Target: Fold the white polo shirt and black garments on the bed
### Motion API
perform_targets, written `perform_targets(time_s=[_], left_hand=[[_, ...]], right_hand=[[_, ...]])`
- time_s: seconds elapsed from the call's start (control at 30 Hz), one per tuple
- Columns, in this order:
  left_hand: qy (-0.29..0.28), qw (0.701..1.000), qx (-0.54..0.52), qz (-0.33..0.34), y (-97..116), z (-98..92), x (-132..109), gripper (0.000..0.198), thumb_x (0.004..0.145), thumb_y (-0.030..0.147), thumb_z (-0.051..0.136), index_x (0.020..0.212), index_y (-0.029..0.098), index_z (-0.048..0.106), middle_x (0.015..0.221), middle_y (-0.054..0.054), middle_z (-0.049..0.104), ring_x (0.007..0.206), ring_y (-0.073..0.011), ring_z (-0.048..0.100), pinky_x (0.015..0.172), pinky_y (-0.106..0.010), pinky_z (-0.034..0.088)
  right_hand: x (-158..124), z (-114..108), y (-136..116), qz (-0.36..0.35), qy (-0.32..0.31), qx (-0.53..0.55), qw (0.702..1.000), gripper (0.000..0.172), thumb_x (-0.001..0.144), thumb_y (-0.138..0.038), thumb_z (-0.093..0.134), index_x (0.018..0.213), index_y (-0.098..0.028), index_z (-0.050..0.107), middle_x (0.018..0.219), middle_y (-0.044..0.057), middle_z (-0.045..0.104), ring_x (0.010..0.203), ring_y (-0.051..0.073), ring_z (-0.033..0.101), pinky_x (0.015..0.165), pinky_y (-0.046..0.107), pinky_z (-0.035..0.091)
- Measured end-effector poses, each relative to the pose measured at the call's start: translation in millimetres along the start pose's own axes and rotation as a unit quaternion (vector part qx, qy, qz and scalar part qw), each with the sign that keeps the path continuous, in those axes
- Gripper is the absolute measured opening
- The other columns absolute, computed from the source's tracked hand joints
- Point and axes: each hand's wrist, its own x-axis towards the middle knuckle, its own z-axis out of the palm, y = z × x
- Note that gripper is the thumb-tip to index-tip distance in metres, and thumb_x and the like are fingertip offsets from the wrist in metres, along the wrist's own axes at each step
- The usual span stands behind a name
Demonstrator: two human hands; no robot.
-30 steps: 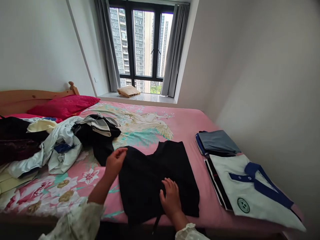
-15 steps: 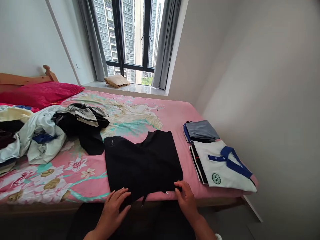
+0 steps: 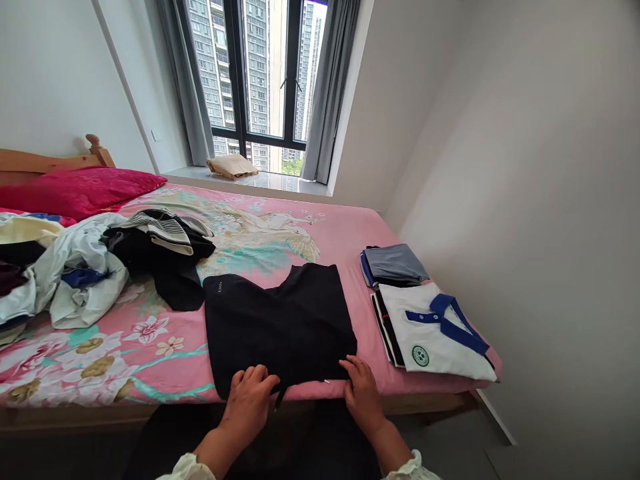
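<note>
A black drawstring garment (image 3: 280, 327) lies flat and folded on the pink bedsheet (image 3: 340, 230), its near edge at the bed's edge. My left hand (image 3: 249, 405) is curled over that near edge, just beside the dangling black drawstring (image 3: 279, 398). My right hand (image 3: 363, 393) grips the hem at the garment's near right corner. A small white mark (image 3: 219, 287) shows at its far left corner. Part of the garment is hidden under both hands.
To the right lie a folded white polo shirt with a blue collar (image 3: 435, 330) and a folded grey-blue garment (image 3: 395, 265). A heap of clothes (image 3: 65, 280) and a striped black garment (image 3: 163, 240) lie to the left. A wall runs along the bed's right side.
The black garment now lies nearer the bed's near edge and looks squarer than a second ago. Both hands have moved to its near edge, and my left hand has shifted closer to the drawstring.
</note>
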Motion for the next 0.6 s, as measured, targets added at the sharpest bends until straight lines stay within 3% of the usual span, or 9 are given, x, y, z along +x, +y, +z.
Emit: perform_targets(time_s=[0.1,0.2,0.3,0.37,0.43,0.5,0.6], left_hand=[[-0.060,0.997,-0.002,0.044,8,2.1,14,0.034,0.082,0.010,0.043,0.093,0.031,0.067,0.091,-0.004,0.060,0.088,-0.0198,0.055,0.086,-0.040,0.032],[-0.113,0.990,-0.008,0.089,10,2.5,38,0.042,0.081,0.011,0.043,0.112,0.033,0.062,0.093,-0.004,0.061,0.092,-0.0202,0.057,0.091,-0.042,0.031],[-0.137,0.989,-0.048,0.028,6,-5.8,65,0.057,0.084,0.027,0.045,0.140,0.026,0.036,0.091,-0.006,0.064,0.089,-0.0222,0.060,0.089,-0.041,0.036],[-0.105,0.989,-0.095,-0.035,-1,-13.2,72,0.065,0.086,0.036,0.043,0.146,0.022,0.023,0.085,-0.004,0.065,0.080,-0.0203,0.062,0.081,-0.036,0.041],[-0.023,0.990,-0.129,-0.053,-12,-16.2,62,0.057,0.087,0.037,0.042,0.141,0.022,0.032,0.084,-0.002,0.063,0.076,-0.0177,0.061,0.076,-0.032,0.043],[0.060,0.990,-0.126,-0.029,-27,-11.6,36,0.042,0.084,0.039,0.049,0.123,0.023,0.052,0.093,-0.004,0.063,0.086,-0.0189,0.061,0.081,-0.034,0.044],[0.101,0.992,-0.071,0.002,-50,6.1,-19,0.029,0.076,0.034,0.061,0.103,0.024,0.061,0.111,-0.007,0.062,0.108,-0.0253,0.056,0.091,-0.040,0.042]], right_hand=[[-8,7,4,0.008,-0.002,-0.001,1.000,0.056,0.072,-0.002,0.040,0.122,-0.024,0.055,0.125,0.007,0.054,0.120,0.022,0.047,0.101,0.044,0.042],[-15,16,4,0.019,0.022,-0.011,1.000,0.056,0.074,-0.003,0.039,0.124,-0.023,0.054,0.129,0.007,0.052,0.122,0.023,0.046,0.100,0.045,0.041],[-16,21,1,0.027,0.038,-0.020,0.999,0.056,0.073,-0.003,0.039,0.122,-0.022,0.055,0.127,0.008,0.054,0.120,0.024,0.048,0.099,0.046,0.042],[-15,20,1,0.024,0.039,-0.021,0.999,0.057,0.072,-0.002,0.038,0.122,-0.022,0.056,0.127,0.008,0.055,0.119,0.023,0.049,0.098,0.044,0.043],[-15,17,3,0.011,0.034,-0.019,0.999,0.059,0.071,-0.002,0.038,0.123,-0.022,0.054,0.127,0.007,0.055,0.119,0.022,0.049,0.098,0.043,0.043],[-15,11,7,-0.009,0.024,-0.016,1.000,0.061,0.071,-0.002,0.037,0.126,-0.022,0.052,0.128,0.007,0.055,0.120,0.021,0.049,0.099,0.042,0.043],[-15,3,15,-0.041,0.002,-0.016,0.999,0.059,0.072,-0.002,0.038,0.125,-0.021,0.053,0.129,0.007,0.056,0.121,0.021,0.050,0.098,0.041,0.043]])
